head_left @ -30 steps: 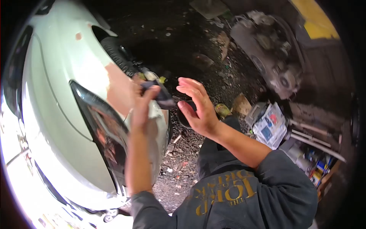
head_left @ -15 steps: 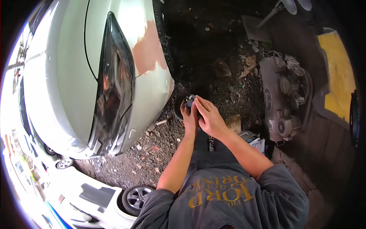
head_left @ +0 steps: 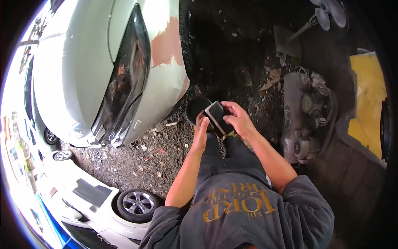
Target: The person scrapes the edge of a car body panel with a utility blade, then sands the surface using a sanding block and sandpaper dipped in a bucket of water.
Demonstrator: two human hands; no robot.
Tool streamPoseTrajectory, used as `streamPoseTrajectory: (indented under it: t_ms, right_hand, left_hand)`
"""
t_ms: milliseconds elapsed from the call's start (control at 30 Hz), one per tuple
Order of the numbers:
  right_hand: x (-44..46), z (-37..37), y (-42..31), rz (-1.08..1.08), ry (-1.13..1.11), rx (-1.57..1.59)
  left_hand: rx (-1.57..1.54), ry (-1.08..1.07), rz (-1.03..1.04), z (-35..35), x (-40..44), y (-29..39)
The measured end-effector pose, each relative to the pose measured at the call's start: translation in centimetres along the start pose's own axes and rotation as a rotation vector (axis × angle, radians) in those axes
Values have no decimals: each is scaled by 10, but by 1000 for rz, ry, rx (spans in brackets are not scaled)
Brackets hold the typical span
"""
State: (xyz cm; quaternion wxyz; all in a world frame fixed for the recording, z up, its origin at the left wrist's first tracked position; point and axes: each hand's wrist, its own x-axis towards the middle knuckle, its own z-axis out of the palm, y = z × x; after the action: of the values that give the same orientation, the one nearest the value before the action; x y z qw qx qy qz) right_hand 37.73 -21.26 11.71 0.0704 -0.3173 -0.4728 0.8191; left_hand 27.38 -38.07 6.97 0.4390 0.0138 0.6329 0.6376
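Between my two hands is a dark, flat sheet-like piece [head_left: 219, 113] with a pale strip along its left side; its exact kind is unclear. My left hand [head_left: 200, 132] pinches the pale side with thumb and fingers. On the other side, my right hand [head_left: 239, 121] grips the dark part, fingers curled over its upper edge. Just behind the left fingers stands a round black bucket [head_left: 194, 108], whose inside is too dark to make out. To the left is a pale car [head_left: 170, 79] with a pinkish-brown patch [head_left: 166, 43] near its wheel.
Gravelly, littered ground [head_left: 145, 166] surrounds my legs. A dusty air compressor [head_left: 293, 112] lies at right, with a yellow panel [head_left: 367, 103] beyond it. A fan [head_left: 327, 14] stands at upper right. Another white car [head_left: 93, 195] is at lower left.
My hands have moved apart, and the dark piece, bunched small between them before, now shows as a wider flat shape. The view has shifted, and more of the bucket shows.
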Motion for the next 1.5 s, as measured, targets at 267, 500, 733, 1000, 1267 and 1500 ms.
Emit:
streamPoseTrajectory:
  t_ms: [267,500,733,1000,1267,1500]
  right_hand:
    - [-63,33,-56,-856,258,-979]
    - [-126,56,-84,-948,65,-864]
    - [-124,74,-91,-1006,10,-1041]
    - [-125,93,-83,-966,241,-1165]
    - [-128,97,-87,-1045,415,-1402]
    - [-125,94,-80,-873,308,-1030]
  left_hand:
    - [-44,69,-23,49,-44,55]
    - [-305,11,121,60,-75,108]
    - [4,-90,287,36,-83,114]
    - [41,-143,128,25,-110,141]
    - [88,-232,194,28,-102,126]
    - [35,-222,245,21,-108,126]
